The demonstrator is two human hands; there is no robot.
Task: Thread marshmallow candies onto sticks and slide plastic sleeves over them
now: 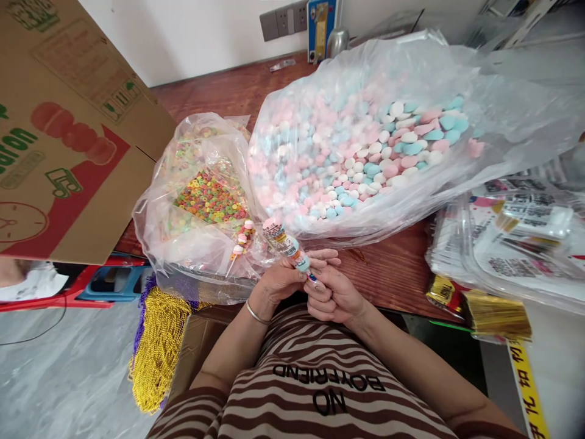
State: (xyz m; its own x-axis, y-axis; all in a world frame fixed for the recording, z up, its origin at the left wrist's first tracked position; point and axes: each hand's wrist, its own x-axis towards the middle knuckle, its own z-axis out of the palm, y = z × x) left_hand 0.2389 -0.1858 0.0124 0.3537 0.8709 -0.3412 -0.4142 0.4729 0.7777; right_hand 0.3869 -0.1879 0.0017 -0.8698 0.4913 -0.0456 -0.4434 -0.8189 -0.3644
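Note:
My left hand (280, 281) and my right hand (333, 295) meet close to my chest at the front edge of the wooden table (393, 268). Both are closed around a small clear packet of pastel candies (287, 242) that has a printed label and sticks up to the left. The left fingers grip its lower part, and the right fingers pinch its bottom end. A thin bangle sits on my left wrist. Just beyond the hands lies a big clear bag of pink, blue and white candies (365, 152).
A smaller clear bag of multicoloured ring candies (208, 198) lies left of the big bag. A cardboard box (68, 122) stands at far left. Stacked printed packets (512, 238) and gold twist ties (496, 314) lie at right. Gold and purple bead strings (158, 347) hang below the table.

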